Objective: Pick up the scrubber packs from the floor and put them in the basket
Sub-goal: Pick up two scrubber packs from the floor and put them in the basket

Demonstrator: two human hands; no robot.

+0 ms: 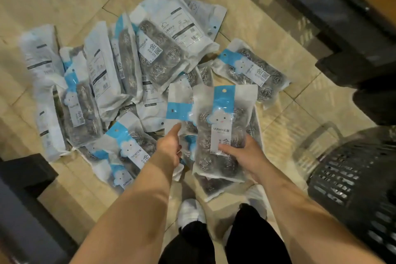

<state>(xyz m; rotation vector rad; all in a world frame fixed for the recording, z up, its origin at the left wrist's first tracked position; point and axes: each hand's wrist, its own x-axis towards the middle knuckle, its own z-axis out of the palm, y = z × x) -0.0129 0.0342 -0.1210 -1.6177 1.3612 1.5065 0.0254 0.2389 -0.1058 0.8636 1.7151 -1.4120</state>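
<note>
Pickup step. Right hand [244, 156] grips a scrubber pack [222, 118] left of the basket [353, 178]; left hand [169, 148] pinches a second pack [179, 109]. Next move: carry both into the basket.

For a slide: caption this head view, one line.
Right hand holds a scrubber pack over the floor pile; left hand grips a second pack; basket at right.

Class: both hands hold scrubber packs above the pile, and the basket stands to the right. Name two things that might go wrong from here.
1. The right hand holds its pack only at the lower end, and the left hand pinches another pack by an edge; either might slip before reaching the basket.
2. A step could tread on the loose packs lying against the shoes.
</note>
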